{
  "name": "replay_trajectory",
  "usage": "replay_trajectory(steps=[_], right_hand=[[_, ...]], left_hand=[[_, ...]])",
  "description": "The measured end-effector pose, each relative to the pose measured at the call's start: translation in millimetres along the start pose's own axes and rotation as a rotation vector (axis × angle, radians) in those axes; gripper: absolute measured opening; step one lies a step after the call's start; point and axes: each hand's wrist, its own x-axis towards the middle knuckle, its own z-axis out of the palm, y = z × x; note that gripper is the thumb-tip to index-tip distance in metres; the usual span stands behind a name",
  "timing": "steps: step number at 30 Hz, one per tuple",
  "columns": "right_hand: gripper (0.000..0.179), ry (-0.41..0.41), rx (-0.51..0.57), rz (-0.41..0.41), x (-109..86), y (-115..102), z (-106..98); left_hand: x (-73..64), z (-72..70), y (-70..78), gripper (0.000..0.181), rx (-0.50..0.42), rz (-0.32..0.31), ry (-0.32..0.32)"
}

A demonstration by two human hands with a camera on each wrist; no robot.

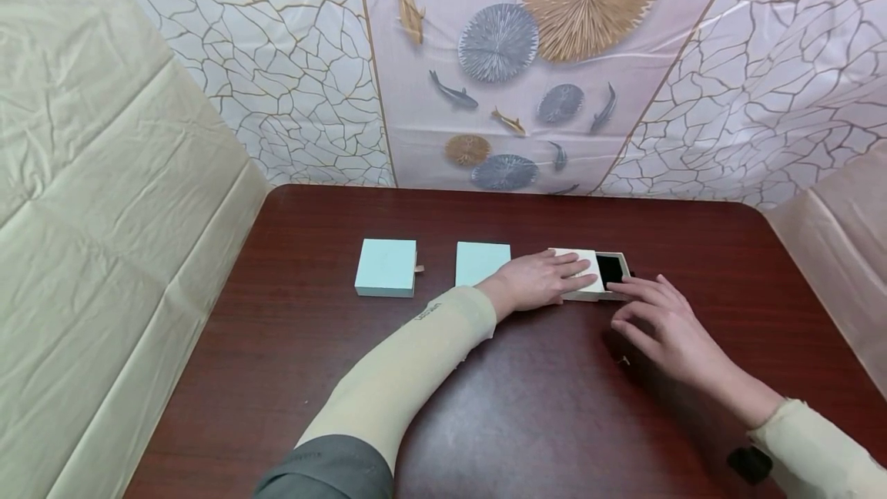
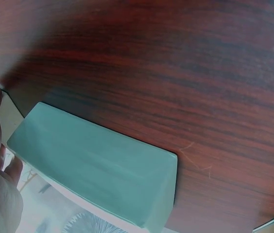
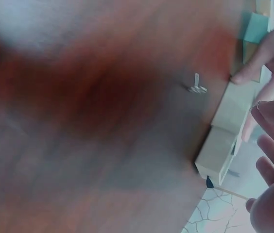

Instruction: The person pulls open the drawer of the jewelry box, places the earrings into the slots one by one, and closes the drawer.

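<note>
A white drawer box (image 1: 585,256) lies on the table, its drawer (image 1: 627,272) pulled out to the right and showing a black lining. My left hand (image 1: 537,281) rests over the sleeve of this box with fingers spread and fairly straight, thumb (image 3: 241,76) at the near edge. Just right of the drawer is my right hand (image 1: 668,326); its thumb and forefinger pinch a tiny shiny piece (image 3: 258,104), too small to make out fully. A small shiny piece like an earring (image 3: 196,87) lies on the table in front of the box.
Two light-blue boxes stand further left: one (image 1: 483,260) partly behind my left wrist, another (image 1: 388,262) with a ribbon tab on its right side. The dark red wooden table (image 1: 554,422) ends at a patterned cloth (image 1: 499,122) behind.
</note>
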Motion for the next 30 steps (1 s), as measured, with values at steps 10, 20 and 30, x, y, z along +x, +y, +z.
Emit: replay_trajectory(steps=[10,20,30], right_hand=[[0.023,-0.050,0.019,0.119,19.7,11.1,-13.7],[0.017,-0.101,-0.003,0.143,40.6,30.0,-22.4],[0.013,-0.150,-0.009,0.197,55.2,49.4,-21.6]], left_hand=[[-0.6,0.2,0.1,0.064,-0.016,-0.005,0.000],[0.2,2.1,0.3,0.064,-0.024,-0.008,0.012],[0.9,2.4,0.1,0.065,-0.031,-0.006,0.020]])
